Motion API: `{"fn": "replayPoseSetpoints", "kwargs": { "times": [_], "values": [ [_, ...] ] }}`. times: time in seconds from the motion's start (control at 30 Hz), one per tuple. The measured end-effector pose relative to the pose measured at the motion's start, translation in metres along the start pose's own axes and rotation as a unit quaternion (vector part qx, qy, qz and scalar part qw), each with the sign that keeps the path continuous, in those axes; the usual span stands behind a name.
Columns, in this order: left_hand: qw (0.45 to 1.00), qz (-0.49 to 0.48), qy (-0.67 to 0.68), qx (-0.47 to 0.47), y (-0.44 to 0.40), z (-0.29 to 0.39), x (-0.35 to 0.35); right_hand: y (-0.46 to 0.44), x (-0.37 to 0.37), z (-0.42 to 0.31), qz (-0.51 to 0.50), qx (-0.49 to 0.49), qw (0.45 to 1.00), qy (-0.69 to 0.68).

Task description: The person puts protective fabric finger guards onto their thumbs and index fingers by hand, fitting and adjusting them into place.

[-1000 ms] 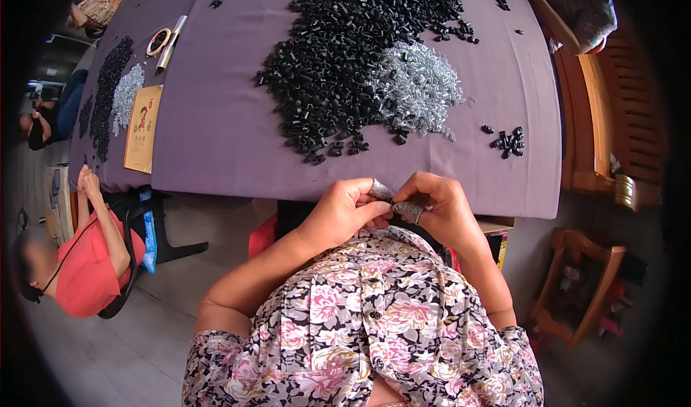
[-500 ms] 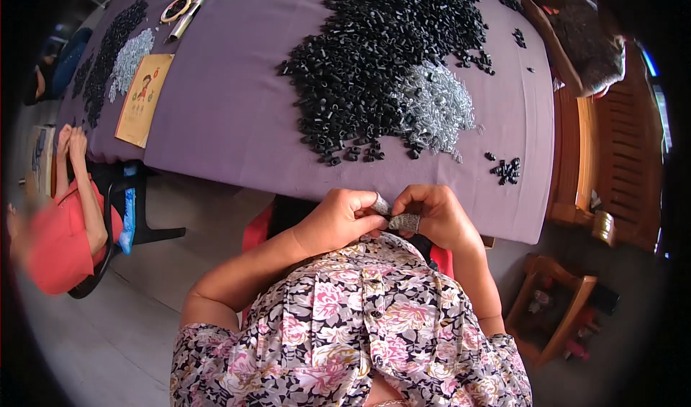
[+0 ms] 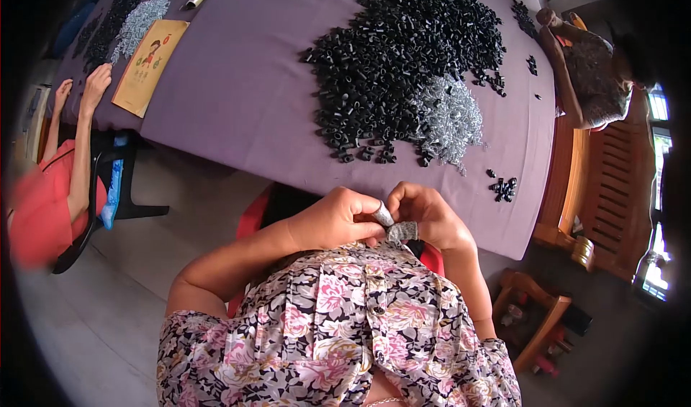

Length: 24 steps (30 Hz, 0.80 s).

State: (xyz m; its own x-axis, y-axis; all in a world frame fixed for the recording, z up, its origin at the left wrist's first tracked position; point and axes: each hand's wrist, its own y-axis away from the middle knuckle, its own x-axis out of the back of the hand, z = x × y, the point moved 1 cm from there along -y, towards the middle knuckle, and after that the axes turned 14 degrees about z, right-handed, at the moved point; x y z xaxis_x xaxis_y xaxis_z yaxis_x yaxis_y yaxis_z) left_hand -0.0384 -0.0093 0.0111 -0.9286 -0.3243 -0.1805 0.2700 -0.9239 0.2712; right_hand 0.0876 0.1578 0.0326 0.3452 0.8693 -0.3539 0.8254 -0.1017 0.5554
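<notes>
My left hand [image 3: 337,218] and my right hand [image 3: 433,217] meet in front of my chest, just off the table edge. Fingers on both are pinched together at the tips. Grey wraps cover a finger of each: one wrap [image 3: 384,213] on the left, another wrap [image 3: 404,231] on the right. Whatever lies between the fingertips is too small and hidden to name. Beyond my hands, a big heap of small black tubular pieces [image 3: 403,54] spreads over the table. A pile of small clear pieces [image 3: 450,119] adjoins it, and a little black cluster [image 3: 504,189] sits at the right.
The purple-covered table [image 3: 237,105] carries a yellow booklet [image 3: 150,67] and, behind it, more clear pieces [image 3: 142,24]. At the left sits a person in a red top [image 3: 57,198]; another person [image 3: 597,76] is at the right. A wooden bench [image 3: 612,184] stands beside the table.
The view has shifted, so the table contents appear turned and farther right. My hands stay together with fingertips slightly rearranged. The left person's hands have moved apart, one toward the booklet.
</notes>
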Motion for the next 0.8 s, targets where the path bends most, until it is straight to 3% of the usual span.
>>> {"fn": "replayPoseSetpoints", "kwargs": {
  "times": [0.07,0.17,0.27,0.3,0.33,0.4,0.5,0.6,0.8],
  "values": [
    [0.999,0.017,-0.036,-0.027,0.002,0.005,0.001,-0.005,0.009,0.009,-0.012,-0.002,1.0,0.001],
    [0.971,0.024,-0.161,-0.174,0.006,0.012,0.0,-0.004,0.008,0.009,-0.029,0.001,0.999,-0.013],
    [0.998,0.035,0.043,0.0,0.005,0.006,0.0,0.0,-0.002,0.0,-0.001,0.04,0.999,-0.007],
    [0.997,0.019,0.074,0.002,0.005,0.003,0.0,0.002,-0.003,-0.002,0.02,0.06,0.998,0.0],
    [0.988,0.08,0.124,0.052,-0.003,0.002,0.003,-0.001,0.0,-0.004,0.098,0.109,0.987,0.064],
    [0.987,0.12,0.098,0.044,-0.006,0.006,0.005,-0.016,0.01,-0.015,0.25,0.2,0.928,0.192],
    [0.983,0.156,0.098,0.022,-0.007,-0.001,0.008,-0.029,0.002,-0.018,0.277,0.288,0.792,0.461],
    [0.98,0.177,0.089,0.008,-0.006,-0.005,0.018,-0.039,-0.009,-0.017,0.283,0.323,0.74,0.517],
    [0.976,0.199,0.084,0.016,-0.008,-0.01,0.023,-0.047,-0.01,-0.034,0.261,0.287,0.74,0.55]
  ]
}}
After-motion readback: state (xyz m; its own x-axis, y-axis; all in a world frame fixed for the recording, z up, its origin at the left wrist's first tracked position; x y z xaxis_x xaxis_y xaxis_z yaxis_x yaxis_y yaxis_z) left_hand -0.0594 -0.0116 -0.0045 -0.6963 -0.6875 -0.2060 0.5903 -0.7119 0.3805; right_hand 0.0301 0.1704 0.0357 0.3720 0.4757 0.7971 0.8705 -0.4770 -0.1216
